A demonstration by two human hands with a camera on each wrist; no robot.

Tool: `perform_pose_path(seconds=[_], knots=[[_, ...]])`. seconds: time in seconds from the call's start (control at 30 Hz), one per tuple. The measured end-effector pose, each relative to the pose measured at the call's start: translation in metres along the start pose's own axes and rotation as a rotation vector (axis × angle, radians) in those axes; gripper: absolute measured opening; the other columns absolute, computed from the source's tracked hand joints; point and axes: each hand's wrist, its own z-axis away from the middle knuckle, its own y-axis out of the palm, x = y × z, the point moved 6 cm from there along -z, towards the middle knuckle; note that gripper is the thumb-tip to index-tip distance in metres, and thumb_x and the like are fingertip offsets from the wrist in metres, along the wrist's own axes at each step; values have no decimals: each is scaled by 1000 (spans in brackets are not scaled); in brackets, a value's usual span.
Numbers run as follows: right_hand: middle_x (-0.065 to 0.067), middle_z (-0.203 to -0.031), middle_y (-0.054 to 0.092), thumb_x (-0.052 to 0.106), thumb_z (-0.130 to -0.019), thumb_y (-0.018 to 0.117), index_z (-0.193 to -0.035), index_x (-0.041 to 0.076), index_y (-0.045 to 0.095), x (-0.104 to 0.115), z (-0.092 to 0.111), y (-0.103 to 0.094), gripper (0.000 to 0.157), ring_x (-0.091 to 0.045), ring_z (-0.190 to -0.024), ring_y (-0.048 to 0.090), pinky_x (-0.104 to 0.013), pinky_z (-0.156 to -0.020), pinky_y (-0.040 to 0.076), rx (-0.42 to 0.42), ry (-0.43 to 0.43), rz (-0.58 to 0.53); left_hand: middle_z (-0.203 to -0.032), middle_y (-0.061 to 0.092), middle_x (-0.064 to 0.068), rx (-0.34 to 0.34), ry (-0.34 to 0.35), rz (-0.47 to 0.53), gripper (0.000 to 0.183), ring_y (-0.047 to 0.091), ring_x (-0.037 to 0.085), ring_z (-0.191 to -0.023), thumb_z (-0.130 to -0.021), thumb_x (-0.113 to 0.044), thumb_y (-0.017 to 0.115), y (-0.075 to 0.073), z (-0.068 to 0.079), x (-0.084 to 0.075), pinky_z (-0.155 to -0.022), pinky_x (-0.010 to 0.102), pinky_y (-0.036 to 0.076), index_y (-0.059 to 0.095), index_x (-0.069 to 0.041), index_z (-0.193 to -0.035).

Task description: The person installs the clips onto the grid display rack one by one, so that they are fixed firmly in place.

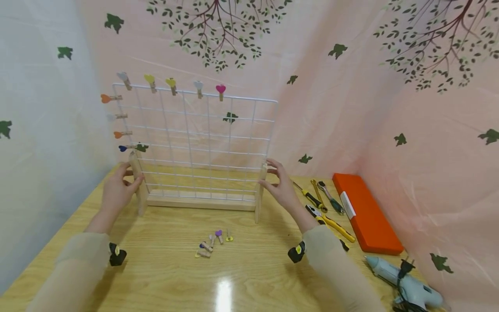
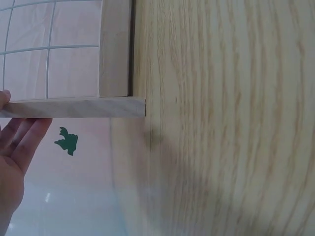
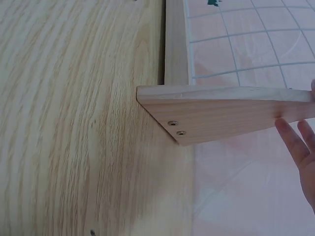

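Note:
A white wire grid (image 1: pixel 209 151) stands upright in a wooden frame with a crossbar (image 1: pixel 202 203) at its foot. My left hand (image 1: pixel 118 186) pinches the left wooden side post (image 1: pixel 139 190) between thumb and fingers. On the other side, my right hand (image 1: pixel 282 186) holds the right side post (image 1: pixel 259 199) the same way. Heart-topped clothespins line the top edge, among them a pink clothespin (image 1: pixel 221 92) and a yellow clothespin (image 1: pixel 150 82). Others, such as an orange clothespin (image 1: pixel 111 98), stick out from the left edge. In the right wrist view, two screws (image 3: pixel 177 128) show in the post's foot.
Several loose small clothespins (image 1: pixel 205 247) lie on the wooden table (image 1: pixel 175 281) before the frame. To the right are pliers (image 1: pixel 338 227), a screwdriver (image 1: pixel 312 199), a wrench (image 1: pixel 319 197), a ratchet (image 1: pixel 330 198), a red-orange box (image 1: pixel 368 216) and a glue gun (image 1: pixel 413 288).

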Motion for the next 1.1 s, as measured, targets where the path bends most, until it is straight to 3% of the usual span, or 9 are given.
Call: perform_pose_path(seconds=[0.17,0.3,0.4,0.57,0.7,0.9,1.1], knots=[[-3,-115,46,16,-80,66,-116,13,46,-1,11,-10,41,-24,-103,50,-36,-70,51,-102,-60,132,-99,58,30,2,10,-17,49,58,30,-57,-86,-23,59,1,-1,-2,-41,23,44,41,-5,-127],[-5,-106,49,9,-79,66,-106,7,52,10,26,-6,31,-21,-96,51,-28,-65,51,-95,-131,196,-100,57,31,22,-3,-1,51,58,29,-55,-86,-25,58,2,-1,-3,-40,24,45,39,-5,-129],[-6,-105,52,9,-78,67,-108,8,54,16,39,10,33,-20,-93,52,-24,-64,51,3,-148,226,-101,56,32,36,-19,9,52,58,27,-53,-87,-28,56,3,0,-1,-40,20,43,38,-6,-131],[-1,-105,58,18,-80,67,-111,12,57,18,62,50,33,-16,-94,54,-27,-70,50,299,-155,394,-104,56,31,48,-52,-13,52,56,24,-53,-87,-30,55,1,1,1,-40,23,42,37,-7,-131],[2,-105,59,21,-81,65,-113,16,57,10,77,75,34,-16,-95,55,-28,-75,48,478,-147,464,-106,55,30,64,-81,-13,53,56,25,-55,-87,-30,55,1,1,1,-41,26,44,36,-8,-131],[1,-102,56,25,-82,64,-121,18,53,-2,92,103,41,-9,-85,55,-15,-68,44,602,-179,489,-105,55,31,52,-78,0,52,58,28,-56,-87,-28,57,2,0,2,-41,25,45,36,-8,-130],[4,-99,54,32,-82,62,-120,19,54,-9,96,118,40,-5,-72,47,-11,-58,37,662,-222,545,-102,56,32,30,-60,-10,50,59,30,-54,-86,-26,58,1,1,0,-39,23,45,39,-7,-128]])
